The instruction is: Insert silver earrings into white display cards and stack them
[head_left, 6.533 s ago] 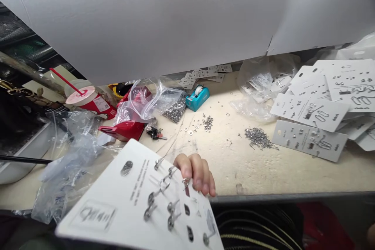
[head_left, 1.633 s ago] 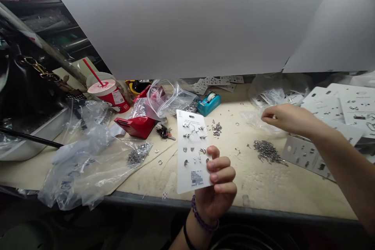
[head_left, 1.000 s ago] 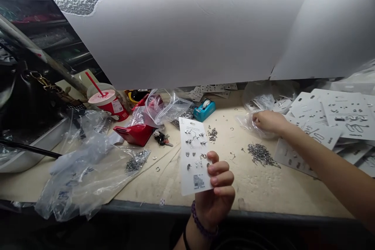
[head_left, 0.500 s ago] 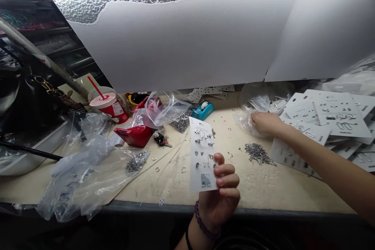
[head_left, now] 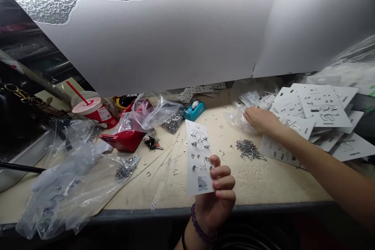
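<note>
Fingers [head_left: 223,177] pinch the earring card [head_left: 197,156] by its lower right edge.

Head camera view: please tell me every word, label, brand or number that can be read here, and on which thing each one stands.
No text here can be read for certain.
Earring card in the left hand: small print and barcode sticker, too small to read.
Red paper cup: white label, too blurred to read.
White earring cards at right: small print, too small to read.
</note>
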The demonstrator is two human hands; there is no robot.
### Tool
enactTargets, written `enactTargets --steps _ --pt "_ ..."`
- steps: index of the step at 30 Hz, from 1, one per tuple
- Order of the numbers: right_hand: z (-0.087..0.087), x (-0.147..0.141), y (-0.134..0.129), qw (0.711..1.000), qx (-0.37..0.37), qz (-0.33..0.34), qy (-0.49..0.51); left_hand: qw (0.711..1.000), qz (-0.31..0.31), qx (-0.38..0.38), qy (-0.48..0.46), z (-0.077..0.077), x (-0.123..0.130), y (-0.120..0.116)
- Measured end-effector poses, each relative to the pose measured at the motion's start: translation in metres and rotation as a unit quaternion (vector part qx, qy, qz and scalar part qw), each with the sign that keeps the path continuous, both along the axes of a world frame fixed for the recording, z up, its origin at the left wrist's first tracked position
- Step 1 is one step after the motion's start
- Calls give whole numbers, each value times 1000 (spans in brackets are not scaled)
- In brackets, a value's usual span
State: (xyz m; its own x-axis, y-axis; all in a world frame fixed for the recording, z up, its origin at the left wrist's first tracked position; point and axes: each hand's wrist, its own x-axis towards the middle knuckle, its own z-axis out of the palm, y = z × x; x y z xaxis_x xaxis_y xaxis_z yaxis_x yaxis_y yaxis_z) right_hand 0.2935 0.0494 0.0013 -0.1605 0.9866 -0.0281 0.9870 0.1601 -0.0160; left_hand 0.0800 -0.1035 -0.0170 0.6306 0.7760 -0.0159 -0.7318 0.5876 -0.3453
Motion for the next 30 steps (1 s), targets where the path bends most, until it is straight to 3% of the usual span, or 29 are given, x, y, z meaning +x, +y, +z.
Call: enactTargets --steps 8,17,24,27,30 --pt "-1 -1 -10 999 42 -22 25 1000 -17 9 -8 -2 3 0" --pt "-4 -2 -9 997 45 -46 46 990 3 35 138 -6 4 -1" --pt "-4 0 -6 992 58 -71 89 999 -24 17 41 -4 5 0" --pt "2 1 -17 986 80 -72 129 999 -24 5 27 -2 6 1" --pt "12 -10 -52 955 139 -17 261 999 -18 0 47 0 6 -1"
